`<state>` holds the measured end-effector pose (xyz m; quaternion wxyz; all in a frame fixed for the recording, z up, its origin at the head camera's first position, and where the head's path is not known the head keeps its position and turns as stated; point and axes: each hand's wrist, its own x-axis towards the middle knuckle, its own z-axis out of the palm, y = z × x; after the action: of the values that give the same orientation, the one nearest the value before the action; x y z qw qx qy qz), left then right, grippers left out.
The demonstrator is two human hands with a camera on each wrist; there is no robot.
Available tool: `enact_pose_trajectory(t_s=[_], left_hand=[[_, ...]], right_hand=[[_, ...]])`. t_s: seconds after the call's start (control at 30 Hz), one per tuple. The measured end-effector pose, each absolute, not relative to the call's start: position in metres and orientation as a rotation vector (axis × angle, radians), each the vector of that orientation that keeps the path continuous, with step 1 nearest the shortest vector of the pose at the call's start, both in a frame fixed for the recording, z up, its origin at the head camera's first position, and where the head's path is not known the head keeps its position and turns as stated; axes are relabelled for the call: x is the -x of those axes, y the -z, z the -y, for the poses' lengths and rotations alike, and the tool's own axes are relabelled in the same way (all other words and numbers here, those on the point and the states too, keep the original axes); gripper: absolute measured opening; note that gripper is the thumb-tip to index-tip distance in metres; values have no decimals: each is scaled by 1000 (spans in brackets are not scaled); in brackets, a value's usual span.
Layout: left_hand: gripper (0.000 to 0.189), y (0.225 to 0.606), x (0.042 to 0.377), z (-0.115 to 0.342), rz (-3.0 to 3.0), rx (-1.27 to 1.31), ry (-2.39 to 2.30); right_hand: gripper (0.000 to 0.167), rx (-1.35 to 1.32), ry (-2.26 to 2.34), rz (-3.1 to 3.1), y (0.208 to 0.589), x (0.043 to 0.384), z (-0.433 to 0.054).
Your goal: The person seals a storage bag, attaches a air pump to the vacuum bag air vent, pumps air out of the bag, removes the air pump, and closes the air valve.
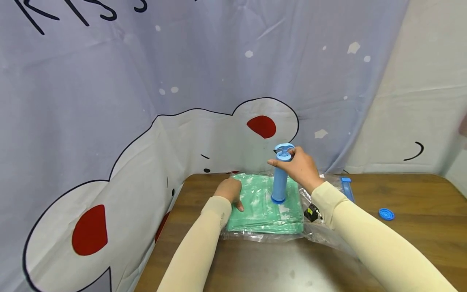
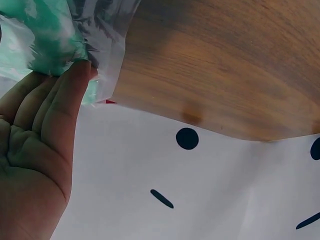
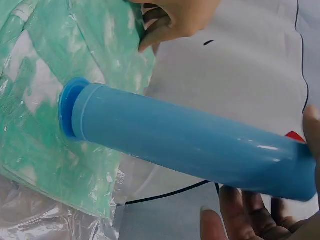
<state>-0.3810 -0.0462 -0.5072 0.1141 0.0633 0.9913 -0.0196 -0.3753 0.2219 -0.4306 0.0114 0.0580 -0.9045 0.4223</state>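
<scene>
A clear plastic vacuum bag (image 1: 251, 239) lies at the table's back edge with folded green-and-white fabric (image 1: 251, 207) inside. On top of it stands a blue hand pump (image 1: 280, 182), nearly upright, its base on a blue valve ring (image 3: 66, 107). My right hand (image 1: 303, 168) holds the pump near its top, thumb on one side and fingers on the other, just below the T-shaped handle (image 1: 284, 147). My left hand (image 1: 230, 190) rests at the bag's left side. In the left wrist view its fingers (image 2: 62, 107) look nearly straight against the bag's edge.
A blue round cap (image 1: 386, 214) lies on the wooden table (image 1: 412, 243) to the right. The bag's loose right part carries a blue strip (image 1: 348, 188), and a small black object (image 1: 311, 212) is beside the fabric. A printed cloth (image 1: 204, 73) hangs right behind the table.
</scene>
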Motion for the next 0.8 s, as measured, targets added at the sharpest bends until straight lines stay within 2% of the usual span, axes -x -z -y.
enact_pose_trajectory(t_s=[0.17,0.67,0.8], left_hand=[[68,506,379,44,-2913,-178,65],[75,510,386,45,-2907,-198,124],[74,510,386,44,-2910,-213,132]], right_hand=[[90,-180,-1269,2805,437,374,-221],[71,-249,-1237,2791,437,372,-222],[61,-266,-1209,2808,436,371,-223]])
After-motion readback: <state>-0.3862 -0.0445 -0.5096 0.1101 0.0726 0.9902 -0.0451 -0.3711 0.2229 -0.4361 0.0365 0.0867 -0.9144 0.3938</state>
